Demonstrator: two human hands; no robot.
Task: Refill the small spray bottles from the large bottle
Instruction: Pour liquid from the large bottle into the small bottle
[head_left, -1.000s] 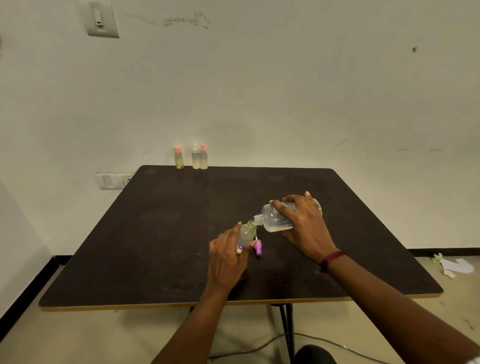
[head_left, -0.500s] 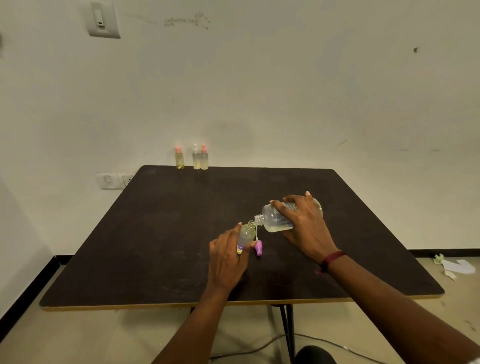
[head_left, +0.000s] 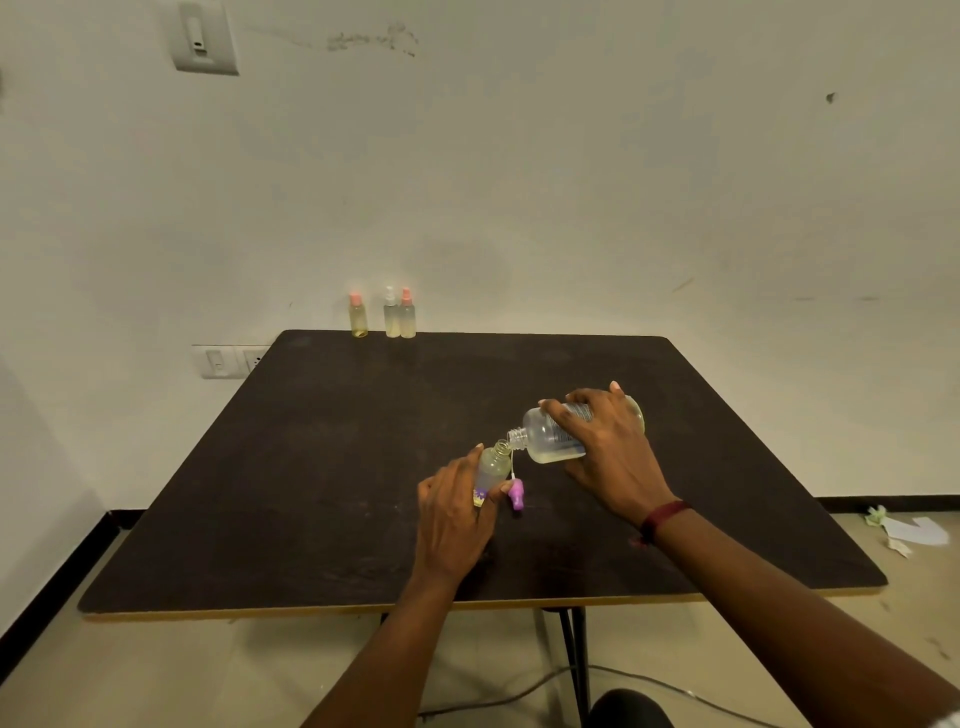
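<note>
Small clear spray bottle (head_left: 492, 467): neck open, pale yellowish liquid inside, leaning slightly toward the pourer. Large clear plastic bottle (head_left: 550, 439): uncapped and almost level, a little liquid pooled along its lower side, threaded mouth right at the small neck. Cannot tell if the rims touch.

Step in hand looks like the pour. To do it well, hold the mouth directly over the narrow opening, raise the tilt slowly for a thin stream, and stop below the threads.

Left hand (head_left: 457, 519) wraps thumb and fingers round the small bottle's lower body. Right hand (head_left: 610, 452) clasps the large bottle from above, fingers curled over its barrel.

Purple spray cap with white dip tube (head_left: 517, 496) sits just beside the left fingertips on the dark table (head_left: 311, 467). Three capped small bottles (head_left: 390, 317) stand well beyond both hands, at the far edge.
</note>
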